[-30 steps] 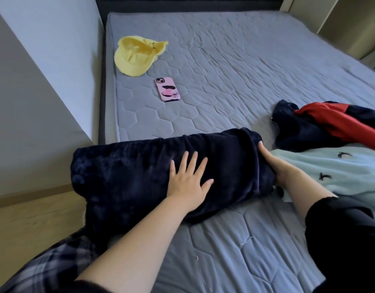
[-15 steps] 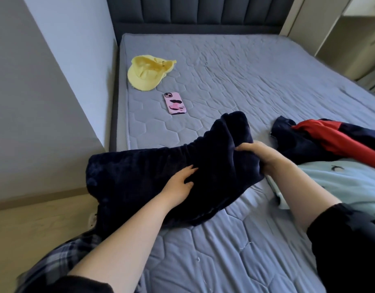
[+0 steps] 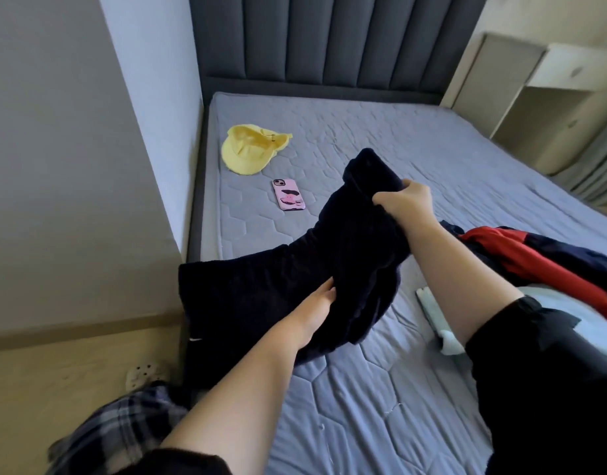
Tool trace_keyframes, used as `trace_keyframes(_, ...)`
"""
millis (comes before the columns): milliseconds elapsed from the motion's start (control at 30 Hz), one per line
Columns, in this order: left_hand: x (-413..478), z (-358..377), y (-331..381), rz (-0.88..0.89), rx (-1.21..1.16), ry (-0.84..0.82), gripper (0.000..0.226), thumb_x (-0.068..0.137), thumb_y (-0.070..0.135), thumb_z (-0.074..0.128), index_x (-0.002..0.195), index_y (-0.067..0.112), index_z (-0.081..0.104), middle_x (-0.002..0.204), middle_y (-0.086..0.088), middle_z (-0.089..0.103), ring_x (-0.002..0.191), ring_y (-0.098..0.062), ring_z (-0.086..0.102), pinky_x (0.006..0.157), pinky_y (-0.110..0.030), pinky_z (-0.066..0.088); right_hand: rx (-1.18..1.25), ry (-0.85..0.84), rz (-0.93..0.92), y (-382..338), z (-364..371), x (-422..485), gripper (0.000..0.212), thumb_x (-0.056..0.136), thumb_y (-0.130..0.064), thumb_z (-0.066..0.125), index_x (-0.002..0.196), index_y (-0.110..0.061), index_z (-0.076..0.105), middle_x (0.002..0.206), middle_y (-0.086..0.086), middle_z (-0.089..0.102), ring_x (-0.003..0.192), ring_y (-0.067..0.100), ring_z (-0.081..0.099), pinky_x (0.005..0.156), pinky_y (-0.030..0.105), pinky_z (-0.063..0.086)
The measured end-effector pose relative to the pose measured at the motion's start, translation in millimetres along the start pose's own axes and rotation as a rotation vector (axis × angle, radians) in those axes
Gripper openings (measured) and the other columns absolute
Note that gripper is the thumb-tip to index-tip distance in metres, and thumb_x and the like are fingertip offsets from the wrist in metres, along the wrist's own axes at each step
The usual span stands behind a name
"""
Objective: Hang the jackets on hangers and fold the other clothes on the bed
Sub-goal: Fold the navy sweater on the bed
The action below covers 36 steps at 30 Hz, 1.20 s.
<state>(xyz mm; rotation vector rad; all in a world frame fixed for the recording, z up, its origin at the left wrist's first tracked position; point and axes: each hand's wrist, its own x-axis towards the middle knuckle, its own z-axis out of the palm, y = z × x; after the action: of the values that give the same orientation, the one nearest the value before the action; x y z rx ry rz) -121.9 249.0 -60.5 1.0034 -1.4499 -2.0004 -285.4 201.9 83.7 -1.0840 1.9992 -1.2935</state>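
A dark navy, plush garment (image 3: 261, 296) is being held up, bunched, from the near left corner of the bed (image 3: 363, 389), its raised end being grasped by the right hand (image 3: 404, 204). The fingertips of the left hand (image 3: 314, 308) are being hidden by a fold, so its grip cannot be told.

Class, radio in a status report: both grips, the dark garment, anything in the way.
Right grip holds dark garment by raised end. Left grip pressed into its fold, fingertips hidden. Yellow cap, pink phone beyond on mattress, clear of it.
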Motion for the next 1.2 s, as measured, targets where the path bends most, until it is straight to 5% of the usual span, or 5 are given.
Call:
trace_keyframes(200, 8, -7, 5, -0.063, 0.393, 0.02, 0.041, 0.096, 0.023, 0.047, 0.136, 0.035, 0.051, 0.125, 0.007, 0.061, 0.113, -0.011, 0.056, 0.101, -0.028, 0.042, -0.355, 0.003, -0.148, 4, -11, -4, 0.021, 0.066, -0.014, 0.064, 0.085, -0.016, 0.056, 0.071, -0.002, 0.057, 0.065, 0.015, 0.055, 0.053, 0.026, 0.04)
trace_keyframes(367, -34, -69, -7, -0.02, -0.127, 0.456, 0.03, 0.099, 0.003, 0.039, 0.119, 0.01, 0.06, 0.108, -0.009, 0.067, 0.089, -0.017, 0.068, 0.079, -0.028, 0.053, -0.405, -0.139, -0.224, 19, 29, -34, 0.027, 0.07, -0.02, 0.063, 0.094, -0.02, 0.051, 0.076, -0.006, 0.057, 0.068, 0.012, 0.053, 0.052, 0.026, 0.036)
trace_keyframes(700, -70, -136, -13, 0.085, -0.781, 0.357, 0.07, 0.092, 0.068, 0.03, 0.127, 0.016, 0.06, 0.123, -0.016, 0.064, 0.112, -0.029, 0.062, 0.092, -0.04, 0.048, -0.495, -0.933, -0.23, 34, 123, -107, 0.044, 0.092, -0.021, 0.05, 0.136, -0.019, 0.046, 0.137, 0.002, 0.052, 0.128, 0.016, 0.047, 0.104, 0.027, 0.038)
trace_keyframes(1033, -52, -129, -12, 0.022, -0.186, 0.837, 0.023, 0.079, 0.015, 0.063, 0.101, 0.021, 0.064, 0.086, -0.002, 0.069, 0.077, -0.017, 0.066, 0.058, -0.025, 0.049, -0.375, -0.967, -0.329, 54, 117, -105, 0.052, 0.079, 0.007, 0.043, 0.118, -0.023, 0.061, 0.126, -0.002, 0.06, 0.11, 0.013, 0.06, 0.09, 0.023, 0.05)
trace_keyframes(1200, -53, -137, -12, -0.065, -0.331, 0.891, 0.023, 0.08, 0.001, 0.045, 0.082, 0.014, 0.064, 0.066, -0.005, 0.058, 0.057, -0.018, 0.054, 0.047, -0.022, 0.042, -0.192, -0.216, -0.501, 49, 115, -76, 0.038, 0.084, 0.001, 0.044, 0.103, -0.024, 0.066, 0.105, -0.006, 0.063, 0.105, 0.017, 0.057, 0.087, 0.021, 0.04)
